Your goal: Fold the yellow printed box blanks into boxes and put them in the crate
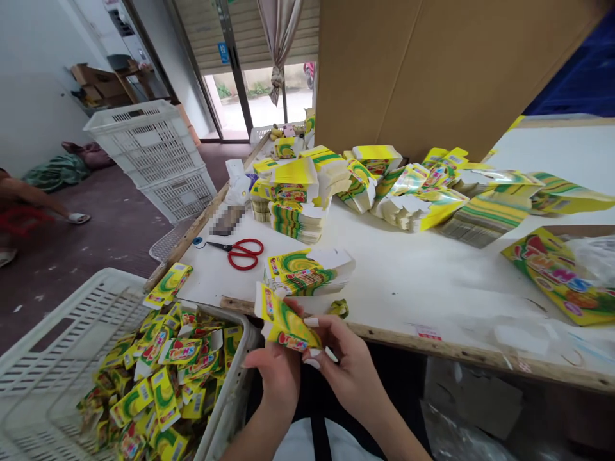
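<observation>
Scissors (244, 254) lie beyond the crate (108, 285), on the table (398, 269).

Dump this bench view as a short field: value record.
right_hand: right hand pinches yellow-green printed card carton
left_hand: left hand, thumb spread, fingers partly hidden behind carton
nearest_stack: yellow-green card stack just beyond hands, on white wood-edged table
tool: red-handled scissors, left of that stack
container: white slatted plastic basket, left of hands, holding heaped small yellow-green cartons

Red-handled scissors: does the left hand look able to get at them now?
Probably yes: the red-handled scissors lie uncovered, left of the nearest carton stack, though the left hand is against a carton.
</observation>
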